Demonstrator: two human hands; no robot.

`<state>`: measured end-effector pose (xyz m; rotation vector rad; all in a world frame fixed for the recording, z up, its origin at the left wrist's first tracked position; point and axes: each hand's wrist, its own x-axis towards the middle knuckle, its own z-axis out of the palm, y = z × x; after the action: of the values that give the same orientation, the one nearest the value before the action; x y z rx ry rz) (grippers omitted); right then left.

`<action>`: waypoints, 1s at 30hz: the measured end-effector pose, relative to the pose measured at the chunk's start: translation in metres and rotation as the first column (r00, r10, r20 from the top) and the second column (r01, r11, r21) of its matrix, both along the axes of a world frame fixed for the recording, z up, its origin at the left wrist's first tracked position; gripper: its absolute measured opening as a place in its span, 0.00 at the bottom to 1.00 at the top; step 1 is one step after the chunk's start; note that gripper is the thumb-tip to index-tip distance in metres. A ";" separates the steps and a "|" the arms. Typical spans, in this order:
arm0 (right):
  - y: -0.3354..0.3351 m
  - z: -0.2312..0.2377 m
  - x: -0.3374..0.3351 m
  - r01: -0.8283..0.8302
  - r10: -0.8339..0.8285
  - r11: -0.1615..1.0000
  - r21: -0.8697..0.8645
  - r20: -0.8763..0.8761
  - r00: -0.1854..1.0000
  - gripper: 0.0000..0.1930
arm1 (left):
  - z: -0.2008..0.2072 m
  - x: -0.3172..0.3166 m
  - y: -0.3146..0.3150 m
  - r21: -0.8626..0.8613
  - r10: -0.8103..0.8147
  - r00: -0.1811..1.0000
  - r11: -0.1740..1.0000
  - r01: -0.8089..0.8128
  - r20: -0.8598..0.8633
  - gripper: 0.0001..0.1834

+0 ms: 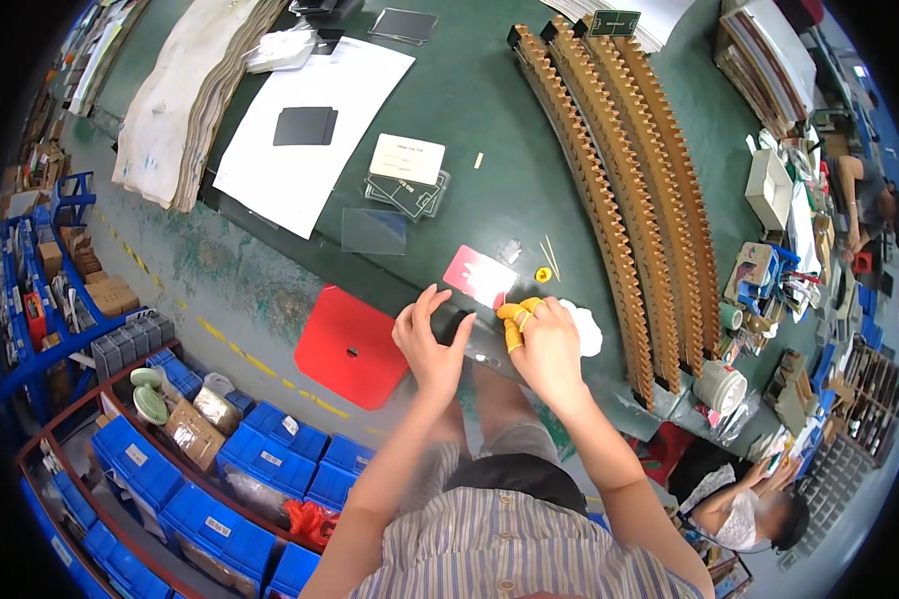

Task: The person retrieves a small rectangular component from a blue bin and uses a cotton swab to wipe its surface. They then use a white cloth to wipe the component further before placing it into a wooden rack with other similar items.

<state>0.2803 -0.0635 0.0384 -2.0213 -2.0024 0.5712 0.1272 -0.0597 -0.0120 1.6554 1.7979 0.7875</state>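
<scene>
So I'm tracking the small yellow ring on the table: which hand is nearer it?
Right. The right hand sits just below the yellow ring; the left hand is farther off, down to its left.

Hidden, cropped or unreadable items, head view

Dark flat piece [461, 329] at the table edge: mostly covered by the left hand [428, 344] and right hand [546, 344]; its shape cannot be told. White cloth [586, 327]: partly behind the right hand. Small clear bit [510, 251] beside the pink card [479, 276]: too small to identify. Paper stack [659, 18], top of the frame: cut by the edge. Seated person [744, 499], lower right: blurred, largely out of frame.
</scene>
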 end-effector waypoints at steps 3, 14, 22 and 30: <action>0.001 0.008 0.002 0.113 -0.106 0.990 0.088 -0.077 0.991 0.13 | -0.002 0.006 -0.003 0.075 0.039 0.999 0.997 -0.037 -0.028 0.34; 0.033 -0.011 0.051 0.425 -0.436 0.895 -0.133 -0.064 0.898 0.13 | 0.000 0.032 0.010 0.002 0.037 0.995 0.999 -0.037 -0.095 0.41; 0.037 0.003 0.049 0.411 -0.402 0.911 -0.026 -0.270 0.875 0.20 | 0.009 0.044 0.016 0.145 0.078 0.997 0.987 -0.074 -0.019 0.28; 0.015 0.016 0.032 0.267 -0.142 0.964 0.015 -0.816 0.561 0.56 | 0.073 0.035 0.033 -0.312 0.195 0.283 0.830 0.462 0.939 0.22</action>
<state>0.3126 -0.0487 0.0545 -1.4396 -1.1733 1.0344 0.1623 -0.0271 0.0608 0.5805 0.7777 0.8030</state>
